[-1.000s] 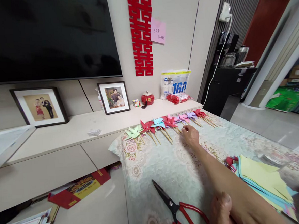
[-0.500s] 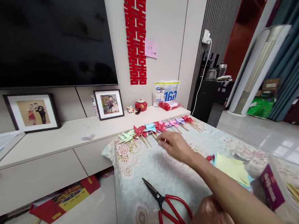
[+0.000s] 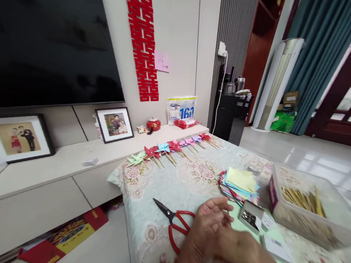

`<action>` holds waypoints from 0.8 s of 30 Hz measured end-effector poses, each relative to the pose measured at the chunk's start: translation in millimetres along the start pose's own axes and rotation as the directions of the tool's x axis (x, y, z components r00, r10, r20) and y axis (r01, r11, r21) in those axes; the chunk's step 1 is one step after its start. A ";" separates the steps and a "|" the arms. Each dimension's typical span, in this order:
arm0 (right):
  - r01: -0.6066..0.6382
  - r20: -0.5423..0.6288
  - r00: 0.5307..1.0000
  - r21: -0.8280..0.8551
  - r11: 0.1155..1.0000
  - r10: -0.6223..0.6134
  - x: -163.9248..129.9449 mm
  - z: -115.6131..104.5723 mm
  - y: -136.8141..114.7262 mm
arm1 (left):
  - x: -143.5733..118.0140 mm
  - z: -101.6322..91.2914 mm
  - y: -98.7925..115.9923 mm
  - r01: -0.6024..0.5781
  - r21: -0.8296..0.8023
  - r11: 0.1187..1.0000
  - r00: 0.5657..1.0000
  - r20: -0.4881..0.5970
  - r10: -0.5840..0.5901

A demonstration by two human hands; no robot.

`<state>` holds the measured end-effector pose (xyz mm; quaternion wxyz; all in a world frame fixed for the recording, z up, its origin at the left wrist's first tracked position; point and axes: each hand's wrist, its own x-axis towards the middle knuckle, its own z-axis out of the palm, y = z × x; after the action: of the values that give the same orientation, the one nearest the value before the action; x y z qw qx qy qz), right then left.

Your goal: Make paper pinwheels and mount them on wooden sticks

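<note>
My left hand [image 3: 204, 221] is palm-up near the front of the table, its fingers loosely curled and apart, with nothing visible in them. Crossing in front of its wrist, my right hand [image 3: 239, 247] is blurred and its fingers are hidden. Red-handled scissors [image 3: 172, 220] lie partly under my left forearm, blades pointing away. Along the far table edge runs a row of paper pinwheels [image 3: 164, 149] on wooden sticks. Beyond my fingers are a stack of coloured paper sheets [image 3: 241, 179] and a small box of metal fasteners [image 3: 250, 219].
A clear plastic bin [image 3: 308, 226] of wooden sticks [image 3: 303, 200] stands at the right. A white box [image 3: 276, 248] lies at the near right. Behind the floral-covered table is a white cabinet [image 3: 69, 155] with a framed photo [image 3: 115, 124].
My right hand has come back from the pinwheels to beside my left hand. My left hand has risen into view. The camera has turned right, bringing the fastener box into view.
</note>
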<state>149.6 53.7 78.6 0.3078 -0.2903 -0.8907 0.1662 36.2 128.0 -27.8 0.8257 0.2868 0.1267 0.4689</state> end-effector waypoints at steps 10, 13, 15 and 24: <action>-0.484 -0.613 0.713 -0.079 0.871 0.341 -77.8 -39.8 84.1 | -1.5 7.5 6.5 -0.141 0.062 0.988 0.945 -0.287 0.153; -0.487 -0.608 0.723 -0.112 0.866 0.328 -87.4 -31.3 94.4 | 1.5 7.9 4.6 -0.115 0.108 0.987 0.948 -0.285 0.142; -0.494 -0.599 0.733 -0.143 0.858 0.322 -90.8 -30.8 95.3 | 2.5 9.4 3.3 -0.081 0.138 0.987 0.956 -0.269 0.116; -0.541 -0.560 0.745 -0.190 0.819 0.363 -92.6 -40.9 92.1 | 3.6 9.3 -3.1 0.002 0.222 0.975 0.976 -0.214 0.047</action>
<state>273.6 72.6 24.0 0.4218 -0.5819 -0.6954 -0.0005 44.7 126.5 -21.9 0.7644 0.3252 0.2644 0.4899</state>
